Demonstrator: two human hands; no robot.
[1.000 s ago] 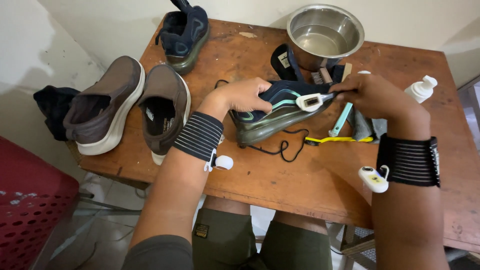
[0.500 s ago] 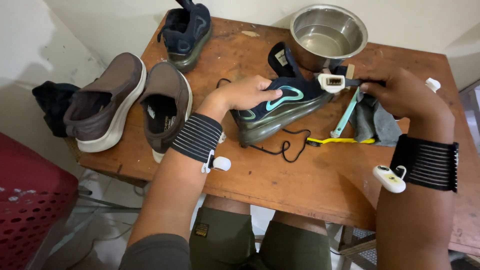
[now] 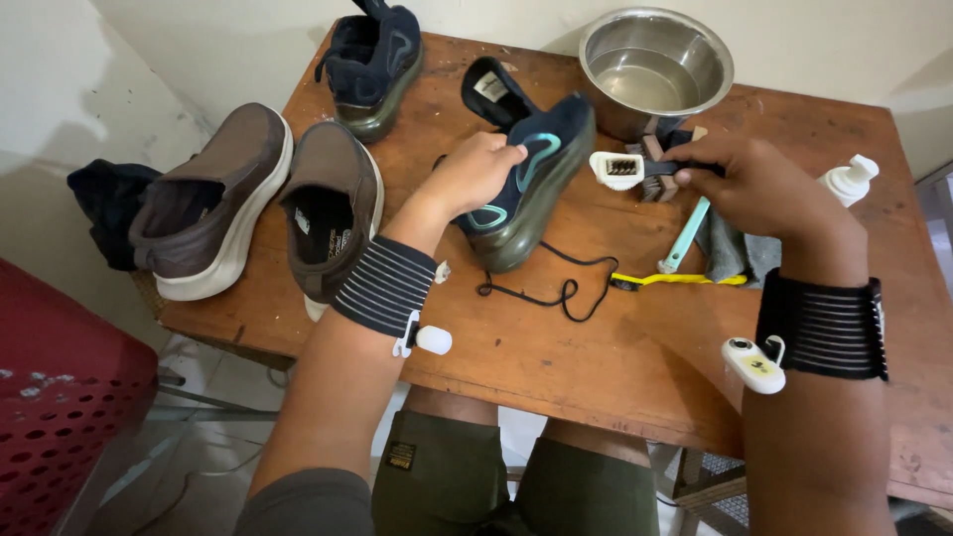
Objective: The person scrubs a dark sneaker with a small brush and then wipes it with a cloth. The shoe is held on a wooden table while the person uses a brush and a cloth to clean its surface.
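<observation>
Far left, red perforated plastic basket (image 3: 60, 417) on the floor, dark cloth bundle (image 3: 99, 208) at the wooden counter (image 3: 615, 347) edge. Pair of brown slip-on shoes with white soles (image 3: 258, 203) sits on the counter's left part, side by side. Behind them a dark navy sneaker with olive sole (image 3: 375, 60) near the back edge.

My left hand (image 3: 475, 171) grips the second dark navy sneaker with teal swoosh lines and glossy olive sole (image 3: 526, 174); fingers clenched around its side, toe tipped up, heel end resting on the counter, near centre. Its black lace (image 3: 556, 288) trails loose in front of it.

My right hand (image 3: 764, 184) holds a small brush with white head and dark handle (image 3: 625, 169), fingers closed on the handle, bristles just beside the sneaker's toe, not touching.

Steel round bowl (image 3: 655, 65) behind. Mint-green toothbrush-like tool (image 3: 685, 233), yellow-handled tool (image 3: 680, 279) and grey rag (image 3: 735, 248) lie under my right hand. White pump bottle (image 3: 849, 179) at far right.

Step looks like scrubbing the sneaker, between strokes. Next move likely calls for keeping the shoe steady and bringing bristles onto the toe or sole edge.
</observation>
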